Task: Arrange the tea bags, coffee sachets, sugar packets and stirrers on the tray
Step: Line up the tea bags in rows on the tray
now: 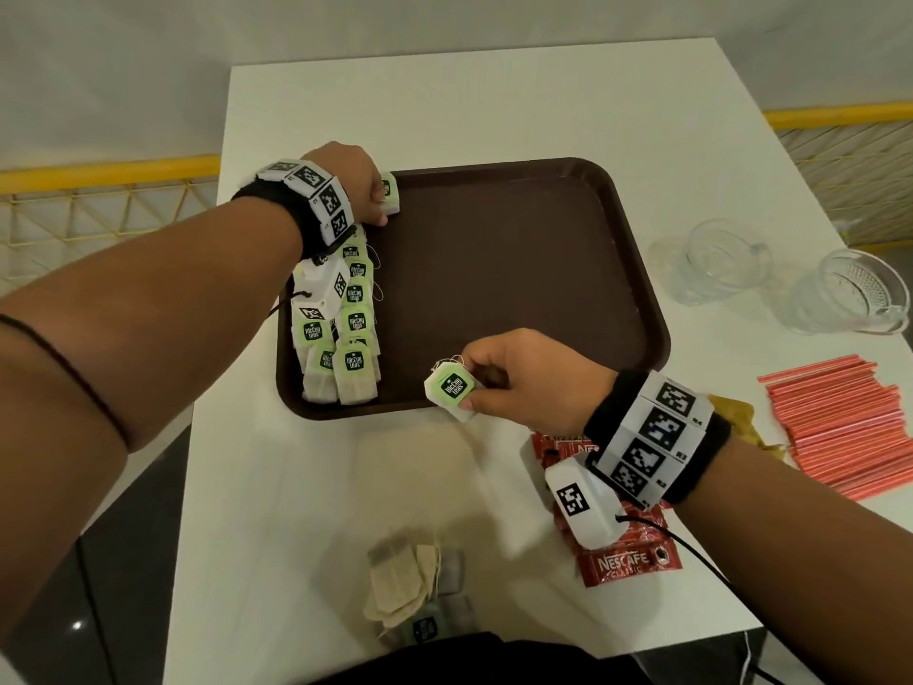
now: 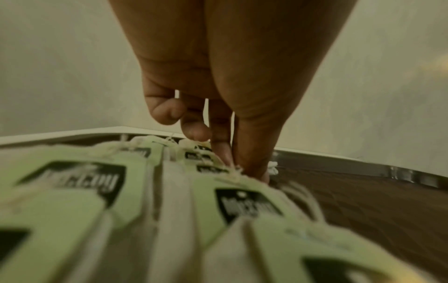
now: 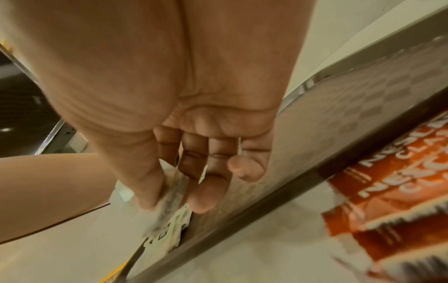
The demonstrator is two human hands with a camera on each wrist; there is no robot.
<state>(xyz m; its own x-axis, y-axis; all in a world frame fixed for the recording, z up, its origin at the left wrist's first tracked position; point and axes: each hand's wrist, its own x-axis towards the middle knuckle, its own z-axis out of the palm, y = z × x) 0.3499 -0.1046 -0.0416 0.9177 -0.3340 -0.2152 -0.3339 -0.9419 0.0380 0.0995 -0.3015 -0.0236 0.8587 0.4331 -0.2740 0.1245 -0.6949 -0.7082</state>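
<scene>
A brown tray (image 1: pixel 518 269) lies on the white table (image 1: pixel 494 101). Two rows of green-tagged tea bags (image 1: pixel 353 333) run down its left side. My left hand (image 1: pixel 358 182) is at the tray's far left corner and pinches a tea bag (image 1: pixel 389 192) there; the left wrist view shows its fingers (image 2: pixel 221 141) pressed down at the far end of the rows (image 2: pixel 135 191). My right hand (image 1: pixel 523 378) holds another tea bag (image 1: pixel 452 388) over the tray's near rim, pinched between thumb and fingers (image 3: pixel 206 193). Red Nescafe sachets (image 1: pixel 630 563) lie under my right wrist, and red stirrers (image 1: pixel 835 427) are piled at the right.
Loose tea bags (image 1: pixel 410 590) lie near the table's front edge. Two glass cups (image 1: pixel 721 262) (image 1: pixel 850 294) stand right of the tray. Something yellowish (image 1: pixel 741 412) lies between the sachets and stirrers. A yellow wire rack (image 1: pixel 99 200) flanks the table's left side.
</scene>
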